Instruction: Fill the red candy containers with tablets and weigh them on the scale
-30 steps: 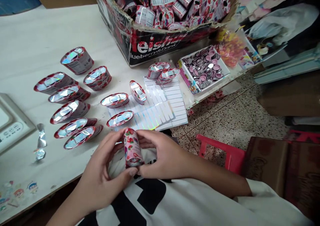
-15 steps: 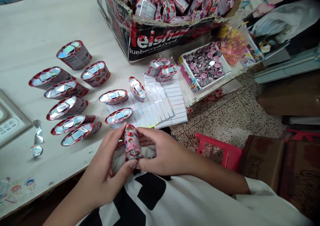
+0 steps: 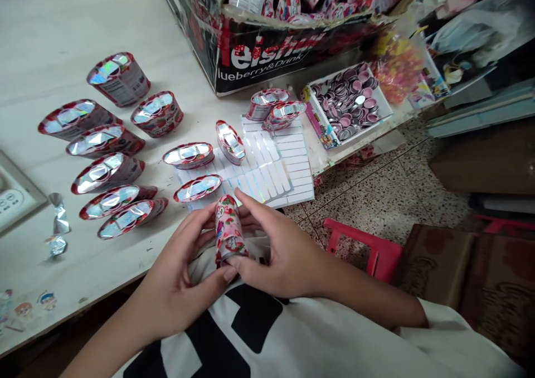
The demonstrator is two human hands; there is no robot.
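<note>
Between my two hands, above my lap, is a small pink can (image 3: 229, 227) printed with strawberries. The fingers of my left hand (image 3: 184, 261) wrap its left side, thumb at the near end. My right hand (image 3: 278, 250) grips from the right, its thumb pressed at the same end and its index finger raised off the can. A dark opening or rim shows at that end, partly covered by the thumbs. Just beyond my hands, a similar can with a shiny silver top (image 3: 198, 188) stands by ruled, shiny-edged sticker sheets (image 3: 267, 171).
Several more silver-topped cans (image 3: 108, 173) stand on the white table to the left. Behind is a black cardboard box (image 3: 267, 54) full of printed cans. A tray (image 3: 346, 107) holds small round metal caps. Foil scraps (image 3: 59, 219) lie far left; a red stool (image 3: 368, 247) stands right.
The can has turned slightly and shifted a little right in my hands. My right index finger has lifted from it. The table scene has shifted slightly with the camera.
</note>
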